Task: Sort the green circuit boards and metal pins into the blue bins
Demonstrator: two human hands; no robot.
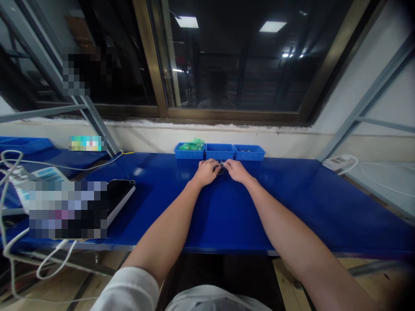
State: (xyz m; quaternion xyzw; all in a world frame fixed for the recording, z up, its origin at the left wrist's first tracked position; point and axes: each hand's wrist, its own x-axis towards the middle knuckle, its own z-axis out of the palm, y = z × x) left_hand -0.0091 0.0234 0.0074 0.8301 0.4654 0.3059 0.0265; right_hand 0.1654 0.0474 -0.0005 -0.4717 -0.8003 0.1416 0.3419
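Note:
Both arms reach forward over the blue table, and the hands meet near its back edge. My left hand (207, 172) has its fingers curled against a small heap of thin, shiny metal pieces (221, 164). From the other side, my right hand (237, 171) touches the same heap with bent, closed fingers. What exactly each hand pinches is too small to make out. Just behind the hands stand a blue bin with green packets (190, 154), a middle blue bin (219, 154) and a right blue bin (249, 156) with small bits inside.
A dark flat device (120, 192) lies on the left of the table (227, 216), partly blurred out, among white cables (9, 250). A power strip (339, 162) sits at the right end. Grey metal posts rise on both sides, with a window (246, 65) behind.

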